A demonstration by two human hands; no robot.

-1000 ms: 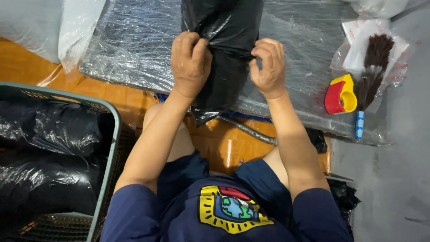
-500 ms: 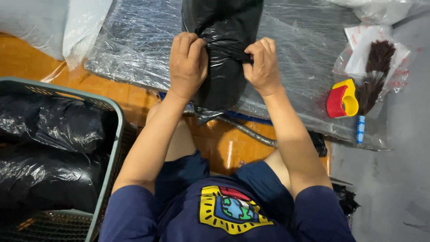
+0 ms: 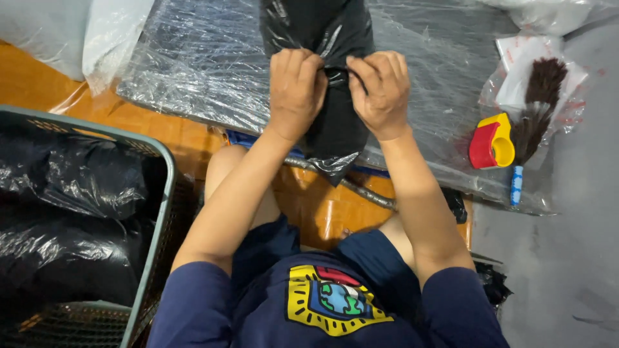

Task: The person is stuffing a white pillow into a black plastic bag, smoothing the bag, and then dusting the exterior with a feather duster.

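Observation:
A stuffed black plastic bag (image 3: 322, 29) lies on a low board wrapped in clear film (image 3: 193, 71). My left hand (image 3: 295, 93) and my right hand (image 3: 380, 90) are close together at the bag's near end, both pinching its gathered plastic. The loose tail of the bag (image 3: 335, 145) hangs below my hands over the board's near edge.
A grey-green plastic basket (image 3: 158, 193) at my left holds several filled black bags (image 3: 71, 212). A red and yellow tape dispenser (image 3: 490, 142), a dark brush with a blue handle (image 3: 532, 122) and clear packets lie at the right. White sacks (image 3: 58, 32) sit at top left.
My two hands have drawn closer together on the bag's neck, the left moving right. The bag's tail has narrowed and shifted slightly right.

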